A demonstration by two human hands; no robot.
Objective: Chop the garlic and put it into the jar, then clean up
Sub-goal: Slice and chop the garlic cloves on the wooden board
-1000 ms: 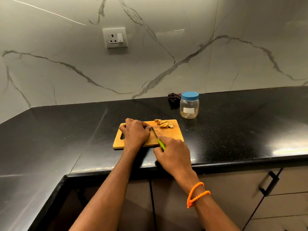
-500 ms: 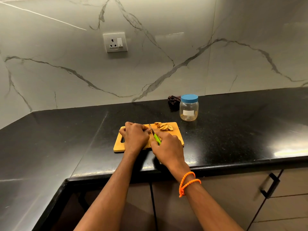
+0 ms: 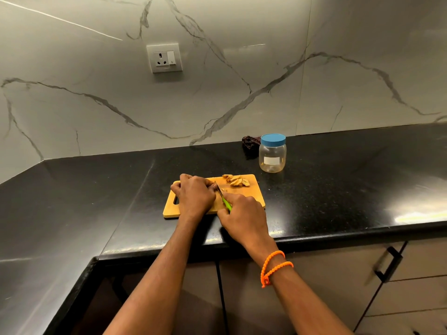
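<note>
Black stone counter (image 3: 338, 189) below a veined marble backsplash (image 3: 242, 93), seen from my head camera. A wooden cutting board (image 3: 254, 197) lies near the counter's front edge. My left hand (image 3: 194, 195) is curled knuckles-up on the board; what its fingers press on is hidden. My right hand (image 3: 244, 213) grips the green-handled knife (image 3: 223, 198), blade tip just beside the left fingertips. Cut garlic pieces (image 3: 237, 181) lie beyond the blade. The blue-lidded jar (image 3: 272, 153) stands farther back, lid on, beside a dark cloth (image 3: 250, 143).
</note>
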